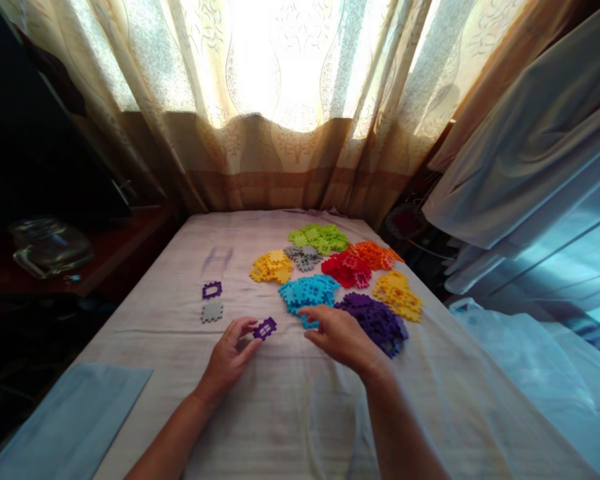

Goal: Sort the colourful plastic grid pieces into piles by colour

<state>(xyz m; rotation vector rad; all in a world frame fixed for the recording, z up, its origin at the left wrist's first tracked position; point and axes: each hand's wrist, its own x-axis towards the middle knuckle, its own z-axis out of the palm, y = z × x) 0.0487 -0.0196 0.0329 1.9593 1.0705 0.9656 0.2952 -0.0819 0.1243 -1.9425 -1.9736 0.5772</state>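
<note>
My left hand (234,350) pinches a purple window-shaped interlocking tile (265,329) between thumb and fingers, just above the cloth. My right hand (337,331) hovers at the near edge of the blue tile pile (307,293), its thumb and index finger apart with nothing seen between them. Close by on its right lies the purple tile pile (373,321). To the left of my left hand, a purple frame tile (212,290) and a grey square tile (212,312) lie flat, one behind the other.
Further piles are yellow (271,266), grey (304,257), lime green (319,237), red (347,269), orange (375,255) and a second yellow one (398,295). A light blue cloth (75,417) covers the near left corner. Curtains (280,153) hang behind the table. A glass jar (50,247) stands left.
</note>
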